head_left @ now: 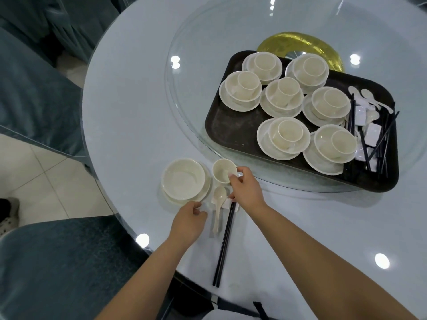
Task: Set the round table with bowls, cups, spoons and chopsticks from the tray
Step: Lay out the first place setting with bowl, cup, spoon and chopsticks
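The cup (224, 170) is what's being fussed with here: the right hand (246, 187) has its fingertips pinched on the rim nearest the person, and I'd guess it's nudging the cup into its spot just past the spoon. Using that cup as the landmark: the bowl (183, 179) sits on its saucer right beside it on the left, the spoon (218, 205) lies just in front of it with the handle pointing back at the person, and the black chopsticks (224, 244) run alongside the spoon, tips propped on a little white rest (227, 203) under the right hand. The left hand (188, 221) hovers by the saucer's near edge, fingers loosely curled, holding nothing as far as I can see. Probably just steadying or about to tweak the saucer. Beyond the cup, on the glass turntable (184, 93), the dark tray (231, 132) has seven more bowl-and-cup stacks, with loose spoons and chopsticks piled at its right end. So one place is basically done, loads to go.
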Demonstrator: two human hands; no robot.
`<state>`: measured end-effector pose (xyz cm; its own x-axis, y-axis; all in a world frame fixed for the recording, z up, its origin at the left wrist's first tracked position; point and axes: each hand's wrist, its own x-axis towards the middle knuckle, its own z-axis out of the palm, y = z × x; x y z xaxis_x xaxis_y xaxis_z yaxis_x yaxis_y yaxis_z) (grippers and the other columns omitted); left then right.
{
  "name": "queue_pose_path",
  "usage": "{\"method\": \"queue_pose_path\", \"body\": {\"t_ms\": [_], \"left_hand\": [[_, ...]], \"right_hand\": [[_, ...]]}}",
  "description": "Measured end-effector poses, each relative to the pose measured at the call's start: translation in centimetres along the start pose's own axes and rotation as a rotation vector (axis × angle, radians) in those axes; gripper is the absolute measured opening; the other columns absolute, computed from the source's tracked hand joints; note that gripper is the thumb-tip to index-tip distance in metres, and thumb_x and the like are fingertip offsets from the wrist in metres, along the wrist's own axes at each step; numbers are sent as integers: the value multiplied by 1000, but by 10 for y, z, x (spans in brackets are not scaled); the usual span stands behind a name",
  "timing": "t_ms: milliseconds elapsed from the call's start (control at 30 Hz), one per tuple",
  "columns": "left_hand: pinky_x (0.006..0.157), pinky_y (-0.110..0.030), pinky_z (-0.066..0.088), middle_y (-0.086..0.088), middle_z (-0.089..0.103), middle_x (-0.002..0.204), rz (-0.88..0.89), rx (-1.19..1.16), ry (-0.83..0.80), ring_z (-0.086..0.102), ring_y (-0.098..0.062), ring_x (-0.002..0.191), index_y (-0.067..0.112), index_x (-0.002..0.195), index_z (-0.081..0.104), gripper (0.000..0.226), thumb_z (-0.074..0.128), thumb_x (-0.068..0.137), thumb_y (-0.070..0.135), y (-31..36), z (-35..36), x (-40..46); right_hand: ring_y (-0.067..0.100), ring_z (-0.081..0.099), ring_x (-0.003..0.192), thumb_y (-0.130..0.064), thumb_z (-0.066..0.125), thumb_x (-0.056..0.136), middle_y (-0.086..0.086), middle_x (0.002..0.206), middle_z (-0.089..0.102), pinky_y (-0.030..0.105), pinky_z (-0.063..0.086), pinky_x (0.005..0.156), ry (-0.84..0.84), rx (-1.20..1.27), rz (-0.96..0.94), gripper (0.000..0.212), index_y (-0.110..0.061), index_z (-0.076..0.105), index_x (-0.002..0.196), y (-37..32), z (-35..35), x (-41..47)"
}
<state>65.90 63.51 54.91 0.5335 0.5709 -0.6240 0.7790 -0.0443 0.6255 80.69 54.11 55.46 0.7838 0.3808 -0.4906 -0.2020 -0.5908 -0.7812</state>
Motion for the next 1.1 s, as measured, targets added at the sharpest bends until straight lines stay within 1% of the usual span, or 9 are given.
{"method": "queue_pose_path", "body": {"t_ms": [67,133,267,367,433,600,767,933,1100], "left_hand": [[86,-34,50,8,57,98,3,-16,-13,62,-20,93,19,122,56,29,56,93,22,-1,-3,-3],[84,-34,51,6,57,99,20,-20,-14,62,-20,91,21,117,56,25,57,93,23,0,-5,-5],[67,-25,44,8,59,94,102,31,27,59,-12,82,23,104,55,13,58,91,25,8,-10,-8],[67,-25,44,8,62,90,169,-4,40,64,-14,85,25,92,56,3,58,90,24,22,-12,-10],[69,-26,46,10,63,89,220,-37,41,65,-14,85,29,88,56,6,58,91,24,34,-11,-13],[86,-35,51,9,63,94,335,-102,-66,67,-18,90,28,91,60,5,59,90,23,64,3,-24],[73,-30,52,6,64,91,397,-83,-195,67,-18,83,28,88,60,7,59,90,22,86,36,-40],[74,-31,53,7,65,91,453,-27,-276,67,-15,81,29,86,61,8,61,90,22,94,66,-60],[70,-27,52,7,65,89,478,27,-331,67,-11,76,27,88,62,6,60,91,23,97,98,-86]], "right_hand": [[18,69,70,-40,46,98,-7,92,63,37,59,74,2,22,21,27,-28,48,122,1,-3,-3],[17,69,68,-44,45,99,-4,93,64,36,58,73,19,38,30,28,-28,49,121,5,-9,-8],[13,66,61,-45,45,98,0,92,63,26,53,59,77,86,57,25,-26,52,115,15,-29,-20],[15,65,60,-45,47,98,2,92,63,30,55,62,125,134,97,24,-25,53,110,25,-45,-30],[16,64,59,-44,48,98,4,92,64,32,55,64,162,157,120,24,-23,53,110,32,-56,-39],[15,64,56,-41,49,98,5,92,65,26,51,57,276,202,172,25,-22,53,114,54,-82,-66],[17,66,59,-42,50,97,5,94,65,27,51,58,359,255,205,26,-23,53,115,80,-108,-102],[15,67,58,-40,51,97,5,93,66,25,52,57,411,303,215,22,-22,56,110,99,-131,-132],[14,67,60,-37,52,97,5,95,67,23,52,57,421,326,217,22,-21,57,110,118,-158,-159]]}}
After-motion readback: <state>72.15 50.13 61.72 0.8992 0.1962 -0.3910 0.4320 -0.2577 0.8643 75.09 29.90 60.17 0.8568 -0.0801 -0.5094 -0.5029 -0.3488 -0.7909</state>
